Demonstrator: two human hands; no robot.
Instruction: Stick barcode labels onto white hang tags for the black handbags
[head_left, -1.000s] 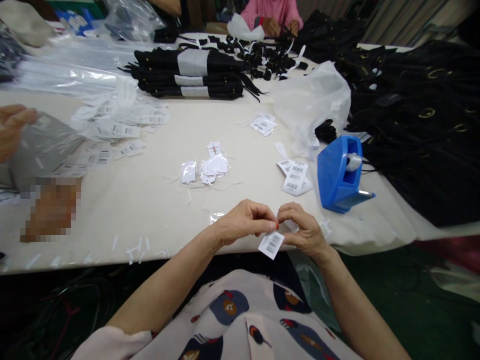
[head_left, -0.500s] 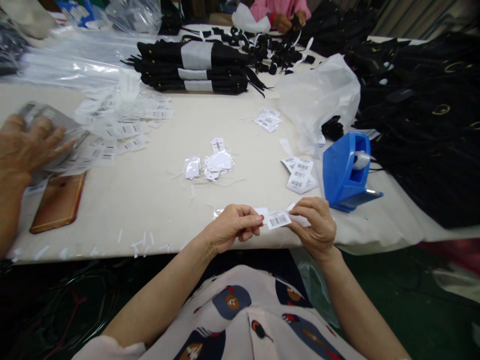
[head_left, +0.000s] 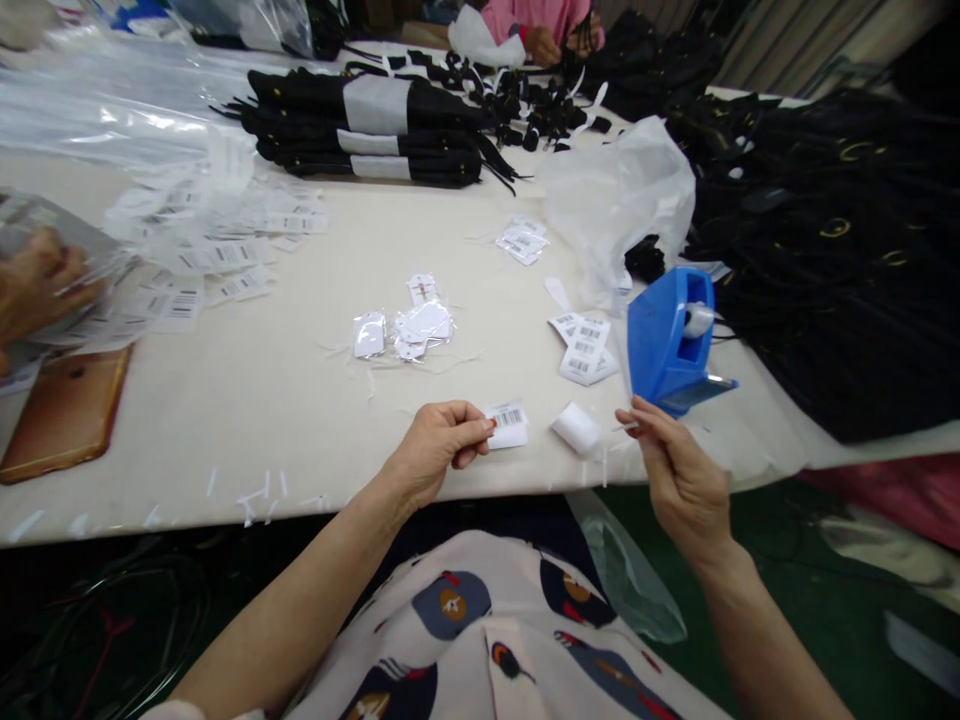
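"Where's the barcode label (head_left: 508, 425)?"

"At 12 o'clock, near the table (head_left: 322, 400) edge. The left hand (head_left: 439, 450) pinches it narrowly by its left end, so the free end could bend or swing if that thumb slips."

"And the right hand (head_left: 686, 490)?"

"Closed on what looks like a thin white strip (head_left: 627, 427); I can't tell how firmly. If it's sticky, it could cling to the fingertips or fold onto itself."

"What about the curled white piece (head_left: 576, 430)?"

"Loose between the hands at 1 o'clock, so a brush from the right wrist could roll it off the edge."

"Anything further out?"

"The blue tape dispenser (head_left: 664, 345), between 1 and 2, is just beyond those fingers. A careless reach might knock it, or scrape skin on its cutter end."
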